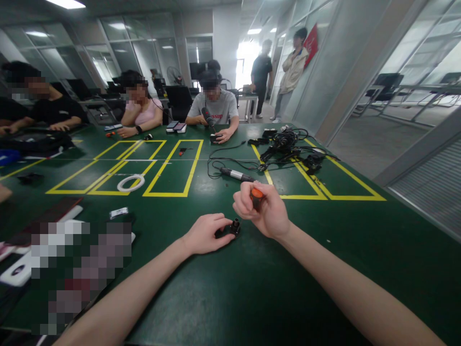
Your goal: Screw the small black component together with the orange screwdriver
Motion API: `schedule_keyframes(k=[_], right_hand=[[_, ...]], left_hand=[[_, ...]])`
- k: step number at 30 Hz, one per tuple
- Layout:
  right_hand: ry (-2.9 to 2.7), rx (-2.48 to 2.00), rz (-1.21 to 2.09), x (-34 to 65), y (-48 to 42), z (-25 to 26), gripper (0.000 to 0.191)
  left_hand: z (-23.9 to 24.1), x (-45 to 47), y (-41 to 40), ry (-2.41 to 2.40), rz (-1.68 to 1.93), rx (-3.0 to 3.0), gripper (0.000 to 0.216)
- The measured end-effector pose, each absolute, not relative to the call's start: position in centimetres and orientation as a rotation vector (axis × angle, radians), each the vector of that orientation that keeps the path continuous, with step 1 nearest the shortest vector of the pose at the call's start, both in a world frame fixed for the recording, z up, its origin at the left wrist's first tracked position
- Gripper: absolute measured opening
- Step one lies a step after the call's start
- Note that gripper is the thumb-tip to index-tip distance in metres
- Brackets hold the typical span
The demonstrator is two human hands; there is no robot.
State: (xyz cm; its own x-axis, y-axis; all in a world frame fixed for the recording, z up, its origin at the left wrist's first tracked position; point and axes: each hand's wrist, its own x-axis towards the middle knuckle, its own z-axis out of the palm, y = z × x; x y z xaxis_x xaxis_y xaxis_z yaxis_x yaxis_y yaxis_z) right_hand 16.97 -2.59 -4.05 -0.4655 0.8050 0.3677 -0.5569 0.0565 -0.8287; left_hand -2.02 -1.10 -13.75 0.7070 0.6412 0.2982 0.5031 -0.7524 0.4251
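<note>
My left hand (208,234) rests low over the green table, its thumb and fingertips closed around a small black part (235,227). The part stands on the table and has a round, tube-like top. Just right of it and higher, my right hand (266,209) is wrapped round a screwdriver (257,196) with an orange and black handle. The handle's end faces up and away from me; its shaft is hidden by the fingers. Behind my right hand lies a silver and black pen-shaped electric tool (236,174) with a cable.
A tangle of black cables (283,146) lies at the back right. A white tape ring (130,182) and a small white packet (118,213) lie to the left. Yellow tape lines mark the green table (201,307). Across it, a person (214,108) works with a power driver (208,116).
</note>
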Motion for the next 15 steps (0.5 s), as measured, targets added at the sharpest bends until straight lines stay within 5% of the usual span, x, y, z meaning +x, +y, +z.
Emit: schedule_keyframes(k=[9, 15], right_hand=[[-1.269, -0.243, 1.606, 17.05, -2.73, -3.85, 0.023], [-1.254, -0.267, 1.596, 17.14, -2.25, -3.91, 0.039]], left_hand=[[-13.73, -2.10, -1.07, 0.899, 0.625, 2.591, 0.018], [-13.57, -2.04, -1.16, 0.920, 0.603, 2.594, 0.019]])
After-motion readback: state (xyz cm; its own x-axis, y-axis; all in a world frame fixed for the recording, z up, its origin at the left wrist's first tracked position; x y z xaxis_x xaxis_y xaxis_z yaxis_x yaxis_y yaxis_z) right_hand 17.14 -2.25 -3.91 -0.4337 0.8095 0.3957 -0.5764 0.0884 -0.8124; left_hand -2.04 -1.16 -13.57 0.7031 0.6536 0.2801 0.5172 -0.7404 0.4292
